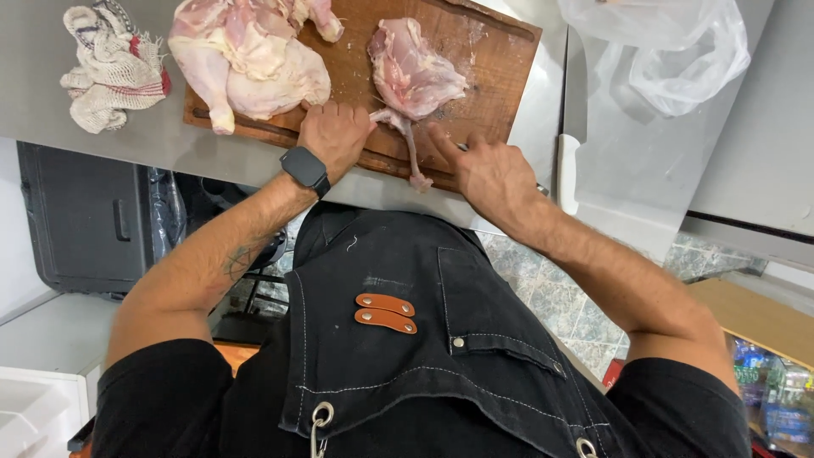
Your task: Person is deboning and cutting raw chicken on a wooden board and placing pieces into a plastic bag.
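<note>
A raw skinless chicken piece [413, 72] lies on a wooden cutting board [487, 59], its thin leg bone [411, 153] reaching over the board's near edge. My left hand [335, 136], with a dark watch [305, 168] on the wrist, is curled on the board and pinches the piece where the bone starts. My right hand [490, 176] rests just right of the bone with its fingers closed around a small knife, of which only slivers of metal show. A larger raw chicken portion [250, 59] lies on the board's left part.
A cleaver with a white handle [566, 174] lies on the steel counter [627, 170] right of the board. A crumpled cloth [110, 72] sits at the left and a clear plastic bag [670, 51] at the right. Below the counter are a dark bin [80, 220] and tiled floor.
</note>
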